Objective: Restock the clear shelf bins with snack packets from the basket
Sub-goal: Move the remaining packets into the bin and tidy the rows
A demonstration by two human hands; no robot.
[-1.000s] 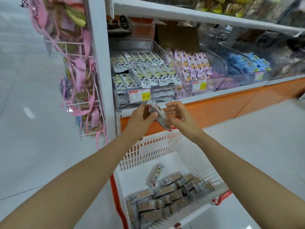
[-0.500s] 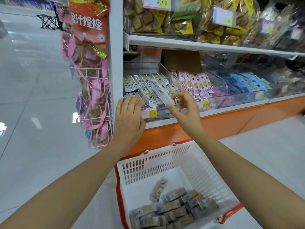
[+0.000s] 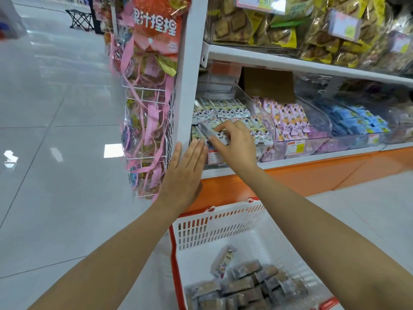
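Observation:
My right hand point(image 3: 234, 142) pinches a white snack packet point(image 3: 214, 134) with dark cartoon print and holds it at the front left of the leftmost clear bin point(image 3: 261, 113), over rows of matching packets. My left hand point(image 3: 186, 173) is flat with straight fingers, its fingertips against the front of that bin beside the white shelf post point(image 3: 190, 74). Below, the white basket point(image 3: 219, 224) with a red rim holds several brown packets point(image 3: 245, 287) and one lighter packet point(image 3: 225, 260).
To the right stand a clear bin of pink packets point(image 3: 288, 117) and one of blue packets point(image 3: 357, 119). Bagged snacks fill the upper shelf point(image 3: 290, 61). A wire rack point(image 3: 147, 121) with pink-ribboned bags hangs left of the post. Grey tiled floor point(image 3: 55, 153) spreads left.
My right hand has carried the packet from above the basket up and left into the leftmost bin. My left hand let go of the packet and moved to the bin's front.

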